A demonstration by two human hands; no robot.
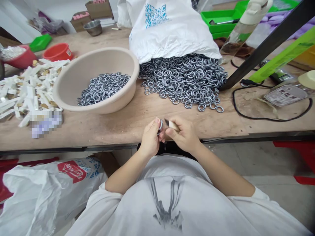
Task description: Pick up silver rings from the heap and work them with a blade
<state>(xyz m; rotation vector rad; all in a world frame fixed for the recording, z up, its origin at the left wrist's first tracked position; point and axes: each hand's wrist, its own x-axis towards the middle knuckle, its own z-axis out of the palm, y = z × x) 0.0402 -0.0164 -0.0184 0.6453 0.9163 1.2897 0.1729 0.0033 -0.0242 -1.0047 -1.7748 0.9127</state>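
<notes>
My left hand [150, 137] is closed around a grey metal ring [160, 126], pinched at the thumb and fingertips; whether more than one ring is in it, I cannot tell. In my right hand [187, 137] is a small pale strip with a dark end [173, 125], gripped between thumb and fingers. Its dark end points at the ring, a short gap away. Both hands are close together over the front edge of the wooden table [118, 127]. Ahead of them lies a heap of similar rings [182, 78], and a beige basin [95, 59] holds more rings [103, 87].
A white sack [172, 32] lies behind the ring heap, its mouth toward me. Many white strips [31, 88] cover the left side. On the right are a slanted black post [265, 49], a black cable [258, 116] and a clear bottle [238, 32]. Green trays [221, 18] stand behind.
</notes>
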